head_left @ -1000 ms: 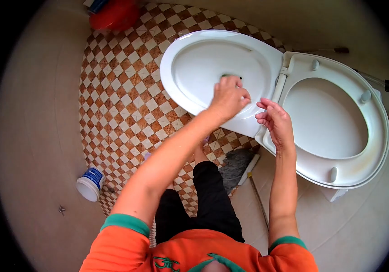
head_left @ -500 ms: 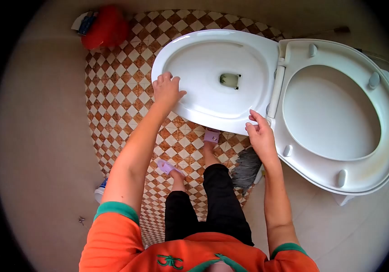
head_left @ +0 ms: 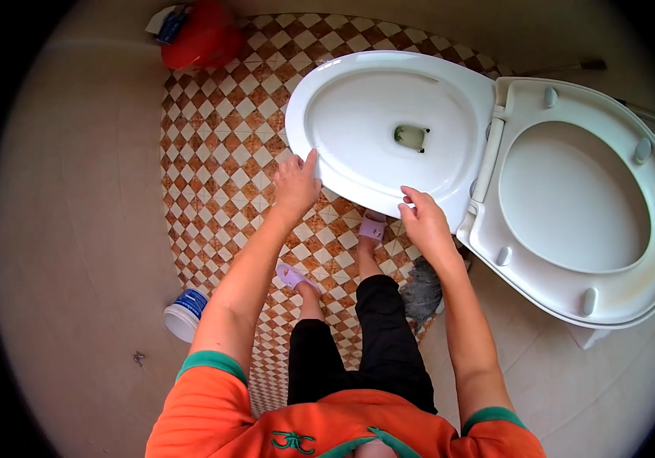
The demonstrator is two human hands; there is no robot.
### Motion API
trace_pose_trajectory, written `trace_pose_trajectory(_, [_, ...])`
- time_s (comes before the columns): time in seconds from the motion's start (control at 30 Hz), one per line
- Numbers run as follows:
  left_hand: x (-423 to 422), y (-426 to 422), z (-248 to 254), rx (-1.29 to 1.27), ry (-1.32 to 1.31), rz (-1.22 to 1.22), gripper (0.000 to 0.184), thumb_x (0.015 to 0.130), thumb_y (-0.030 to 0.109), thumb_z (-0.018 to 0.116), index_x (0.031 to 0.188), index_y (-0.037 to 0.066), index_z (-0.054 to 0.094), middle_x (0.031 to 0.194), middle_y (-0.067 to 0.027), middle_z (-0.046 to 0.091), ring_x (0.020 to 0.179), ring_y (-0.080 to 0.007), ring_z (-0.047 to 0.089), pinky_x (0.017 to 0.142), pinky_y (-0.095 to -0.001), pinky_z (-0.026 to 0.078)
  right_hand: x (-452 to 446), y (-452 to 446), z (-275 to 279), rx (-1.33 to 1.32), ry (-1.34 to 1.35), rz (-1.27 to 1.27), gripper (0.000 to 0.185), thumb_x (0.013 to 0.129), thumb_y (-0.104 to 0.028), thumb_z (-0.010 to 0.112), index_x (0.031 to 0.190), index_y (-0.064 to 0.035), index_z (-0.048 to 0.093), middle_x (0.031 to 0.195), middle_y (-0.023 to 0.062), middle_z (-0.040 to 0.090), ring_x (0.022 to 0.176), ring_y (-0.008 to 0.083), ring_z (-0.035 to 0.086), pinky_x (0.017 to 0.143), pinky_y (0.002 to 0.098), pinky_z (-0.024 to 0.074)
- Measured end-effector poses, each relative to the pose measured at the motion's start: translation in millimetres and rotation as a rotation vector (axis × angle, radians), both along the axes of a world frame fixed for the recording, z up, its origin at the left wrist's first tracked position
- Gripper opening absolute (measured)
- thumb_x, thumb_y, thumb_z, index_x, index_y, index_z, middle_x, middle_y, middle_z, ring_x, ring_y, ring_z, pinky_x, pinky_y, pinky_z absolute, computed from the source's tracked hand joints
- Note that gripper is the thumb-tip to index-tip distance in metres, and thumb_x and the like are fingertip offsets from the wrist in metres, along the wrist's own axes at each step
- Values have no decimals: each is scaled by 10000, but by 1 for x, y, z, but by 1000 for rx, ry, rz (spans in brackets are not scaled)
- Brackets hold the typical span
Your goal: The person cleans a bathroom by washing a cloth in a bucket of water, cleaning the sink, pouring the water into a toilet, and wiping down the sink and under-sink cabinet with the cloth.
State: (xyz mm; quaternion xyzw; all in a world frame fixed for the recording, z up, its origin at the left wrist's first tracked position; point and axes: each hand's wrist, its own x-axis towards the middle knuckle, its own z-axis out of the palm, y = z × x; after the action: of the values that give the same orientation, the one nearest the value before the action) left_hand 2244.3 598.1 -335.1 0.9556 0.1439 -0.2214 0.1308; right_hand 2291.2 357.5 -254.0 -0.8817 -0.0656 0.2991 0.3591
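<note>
A white toilet bowl (head_left: 295, 114) stands in front of me, with a little greenish water (head_left: 411, 137) at its bottom. Its seat (head_left: 545, 284) is raised on the right, and the lid (head_left: 571, 195) shows through the ring. My left hand (head_left: 297, 183) is at the bowl's near left outer edge, fingers apart and empty; its index finger reaches the rim, though contact is unclear. Over the near right part of the rim is my right hand (head_left: 425, 223), fingers loosely bent and apart, holding nothing.
Brown and white checked tiles (head_left: 213, 145) cover the floor. A red container (head_left: 204, 40) with a dark blue item (head_left: 172, 26) is at the far left. Nearer are a white and blue bucket (head_left: 184, 317) and a grey mop head (head_left: 422, 290). A brush (head_left: 590, 66) is behind the toilet.
My left hand has come off the top of the rim, down to its outer edge. My right hand has slid left along the rim, away from the hinge. The view has shifted slightly.
</note>
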Motion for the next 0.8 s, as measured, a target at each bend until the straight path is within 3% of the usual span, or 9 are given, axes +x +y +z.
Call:
trace_pose_trajectory(0.03, [-2,1,-4,1,-2,4,573,727,199,582,1258,153,373,1078,-143,423,1004,-299,393,857,-432,318,0,7,-2,-1,-9,39,323,791,-133,515,1093,-19,517,947,187,553,808,301,545,739,329,431])
trace_pose_trajectory(0.13, [-11,4,-11,3,-99,68,573,730,144,562,1266,155,359,1074,-147,410,998,-306,391,866,-428,320,6,30,-5,-40,-34,125,326,789,-129,510,1100,-34,518,935,189,548,831,320,537,746,345,426])
trace_pose_trajectory(0.33, [-17,11,-9,-243,-138,249,594,726,77,548,1283,126,349,1096,-190,380,1008,-334,359,907,-388,301,19,69,-31,-10,-110,165,311,777,-119,508,1077,-40,528,924,210,516,829,353,534,737,398,447])
trace_pose_trajectory(0.67, [-7,5,11,-338,-207,256,529,731,49,538,1240,119,414,1105,-157,381,1022,-311,352,911,-379,310,23,125,-63,84,-31,159,396,705,-225,618,1083,-132,547,986,169,488,832,337,536,751,392,442])
trace_pose_trajectory(0.8, [-1,8,20,-414,-308,247,510,717,70,567,1209,146,459,1071,-146,408,1016,-311,362,920,-381,300,32,129,-93,137,71,144,198,695,-235,620,852,-117,643,924,170,509,800,316,535,757,370,435])
